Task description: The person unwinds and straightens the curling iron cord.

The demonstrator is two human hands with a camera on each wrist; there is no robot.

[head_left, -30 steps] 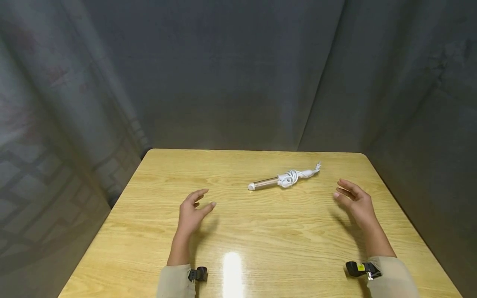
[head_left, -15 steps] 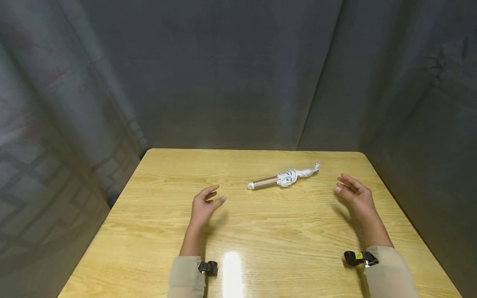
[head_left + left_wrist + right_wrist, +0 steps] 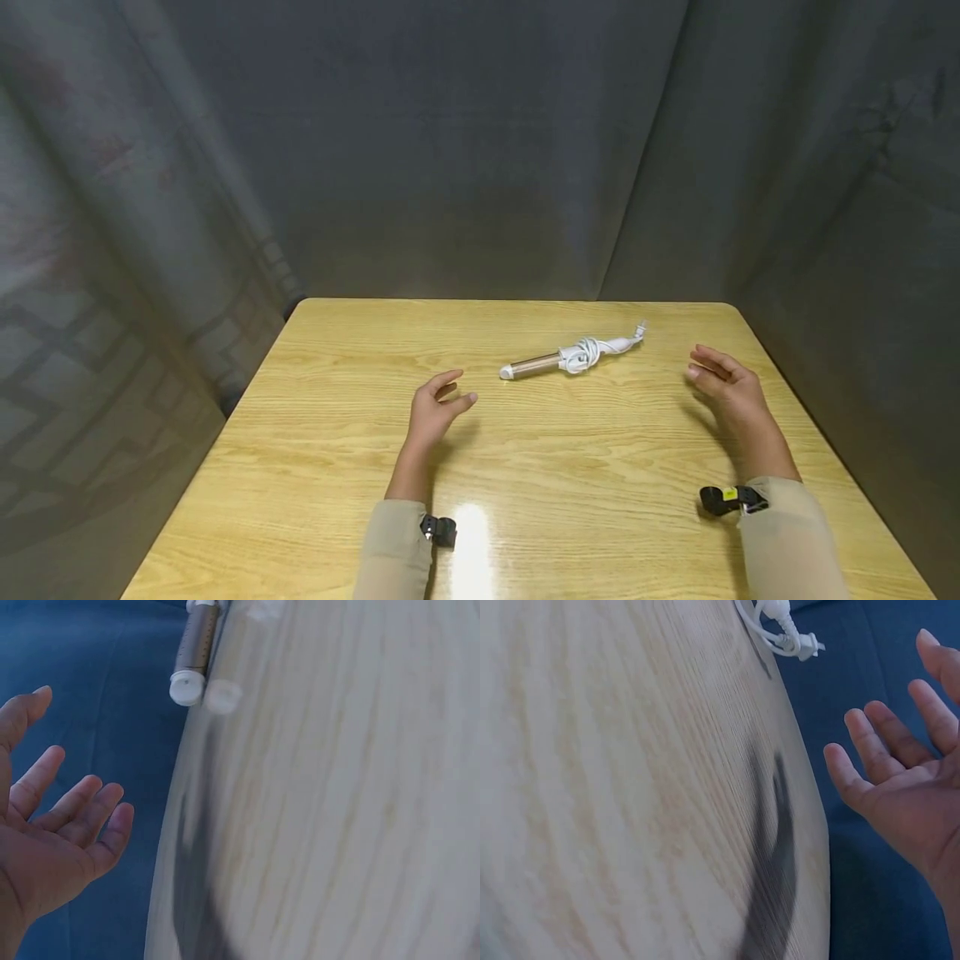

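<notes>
In front of me a light wood-grain tabletop (image 3: 315, 433) with rounded corners, glossy, a bright glare spot (image 3: 467, 533) on it near my edge. Dark grey fabric backdrop (image 3: 465, 142) hangs behind and on both sides, creased. Faint lattice pattern (image 3: 52, 350) shows through the cloth at left. Small black wrist cameras (image 3: 438, 530) on my beige sleeves (image 3: 390, 554).

Bare tabletop (image 3: 525, 467) between left hand (image 3: 435, 410) and right hand (image 3: 729, 390); only obstacle curling iron (image 3: 573, 358) with wound cord, lying between and beyond both; dark curtain (image 3: 480, 150) closes far edge and sides
</notes>
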